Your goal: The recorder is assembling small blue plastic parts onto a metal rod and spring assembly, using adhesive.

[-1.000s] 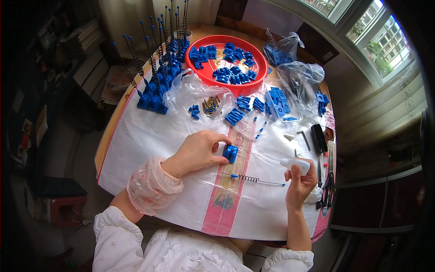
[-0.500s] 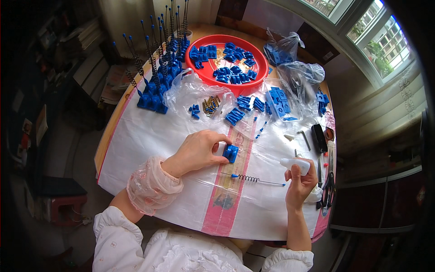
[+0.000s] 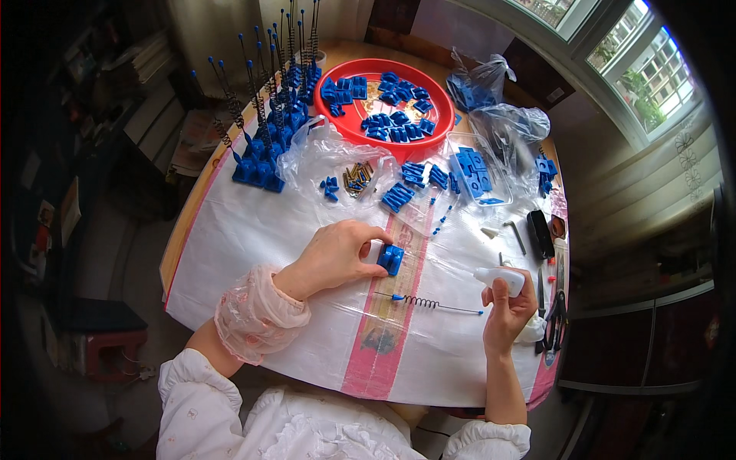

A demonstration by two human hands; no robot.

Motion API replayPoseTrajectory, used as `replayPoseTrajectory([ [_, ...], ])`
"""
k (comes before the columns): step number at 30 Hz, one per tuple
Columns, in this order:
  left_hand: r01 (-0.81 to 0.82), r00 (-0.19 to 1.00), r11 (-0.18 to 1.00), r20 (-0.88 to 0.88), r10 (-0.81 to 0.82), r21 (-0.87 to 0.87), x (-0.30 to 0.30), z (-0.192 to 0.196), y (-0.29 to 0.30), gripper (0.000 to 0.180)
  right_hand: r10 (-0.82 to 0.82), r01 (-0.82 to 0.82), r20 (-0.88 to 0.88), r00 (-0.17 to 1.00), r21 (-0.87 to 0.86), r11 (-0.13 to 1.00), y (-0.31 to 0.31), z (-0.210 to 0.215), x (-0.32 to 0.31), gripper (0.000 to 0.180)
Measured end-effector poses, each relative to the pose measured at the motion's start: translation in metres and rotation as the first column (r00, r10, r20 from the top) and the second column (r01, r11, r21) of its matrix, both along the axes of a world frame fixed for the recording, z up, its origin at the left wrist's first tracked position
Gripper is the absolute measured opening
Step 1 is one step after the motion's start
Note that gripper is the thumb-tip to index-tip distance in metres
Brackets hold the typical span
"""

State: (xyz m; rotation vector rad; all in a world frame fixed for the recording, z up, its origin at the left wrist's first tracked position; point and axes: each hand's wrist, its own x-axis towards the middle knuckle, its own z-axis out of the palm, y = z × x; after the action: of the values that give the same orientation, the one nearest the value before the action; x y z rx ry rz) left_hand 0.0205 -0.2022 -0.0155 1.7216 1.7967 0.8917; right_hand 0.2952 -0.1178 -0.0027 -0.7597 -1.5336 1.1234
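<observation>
Between the thumb and fingers of my left hand (image 3: 341,257) is a small blue plastic block (image 3: 391,260), which rests on the white sheet. My right hand (image 3: 506,310) is wrapped round a small white squeeze bottle (image 3: 500,280), its nozzle pointing left, held above the sheet on the right. A black spring wire (image 3: 421,302) lies crosswise in front of the block; it has a blue cone on its left part and a small blue ball at its right end. It touches neither hand.
A red basin (image 3: 337,133) with blue parts stands at the back. Finished-looking spring stands (image 3: 257,175) crowd the back left. Brass screws (image 3: 357,178) lie on clear plastic. A clear box (image 3: 491,201) holds blue pieces. Scissors (image 3: 555,320) lie along the right edge.
</observation>
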Motion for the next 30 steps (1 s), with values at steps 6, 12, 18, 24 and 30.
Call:
replayPoseTrajectory([
  [6, 0.001, 1.000, 1.000, 0.001, -0.001, 0.003, -0.0002, 0.0019, -0.0006, 0.041, -0.003, 0.003, -0.013, 1.000, -0.001, 1.000, 0.0001, 0.0006, -0.0002, 0.022],
  [12, 0.002, 1.000, 1.000, 0.009, -0.002, 0.006, 0.0004, 0.0006, 0.0001, 0.040, -0.008, 0.008, -0.004, 1.000, -0.001, 1.000, 0.0000, 0.0001, -0.0006, 0.022],
  [18, 0.003, 1.000, 1.000, 0.012, -0.004, 0.021, 0.0000, 0.0001, -0.0006, 0.040, -0.008, 0.007, -0.054, 0.998, -0.015, 1.000, 0.0011, -0.0006, -0.0003, 0.021],
  [24, 0.005, 1.000, 1.000, 0.010, -0.005, 0.030, 0.0001, -0.0008, -0.0003, 0.040, -0.005, -0.006, -0.133, 0.991, -0.077, 0.997, 0.0055, -0.0011, 0.0006, 0.020],
  [30, 0.009, 1.000, 0.999, 0.007, -0.010, 0.033, -0.0003, -0.0019, 0.0000, 0.041, 0.002, -0.010, -0.098, 0.995, -0.079, 0.997, 0.0061, -0.0025, 0.0003, 0.020],
])
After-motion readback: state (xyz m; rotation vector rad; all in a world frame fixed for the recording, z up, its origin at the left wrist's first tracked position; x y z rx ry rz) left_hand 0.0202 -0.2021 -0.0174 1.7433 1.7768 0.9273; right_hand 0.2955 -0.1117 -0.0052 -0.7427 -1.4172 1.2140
